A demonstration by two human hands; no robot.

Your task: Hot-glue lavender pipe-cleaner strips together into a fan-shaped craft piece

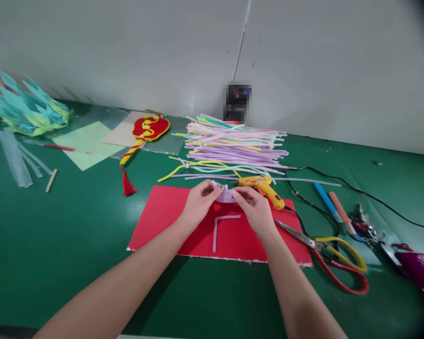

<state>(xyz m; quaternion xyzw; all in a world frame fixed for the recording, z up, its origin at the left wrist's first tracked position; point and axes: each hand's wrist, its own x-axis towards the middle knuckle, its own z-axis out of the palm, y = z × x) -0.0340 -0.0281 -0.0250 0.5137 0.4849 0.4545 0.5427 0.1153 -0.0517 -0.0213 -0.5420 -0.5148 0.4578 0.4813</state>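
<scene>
Lilac fuzzy-stem piece [226, 196], bent, over red board [159, 226], pinched at its left end by left hand [200, 201], at its right by right hand [257, 209]. L-bent lilac stem [215, 233] on board, nearer the wearer. Yellow glue gun [257, 182] across board's far edge; scissors [313, 245] overlap its right side. Pastel stem pile [233, 153] behind, on green surface [56, 254].

I can read no text, brand or number from here; marks on yellow glue gun [256, 181] too small, dark object [237, 102] by wall pixelated
</scene>
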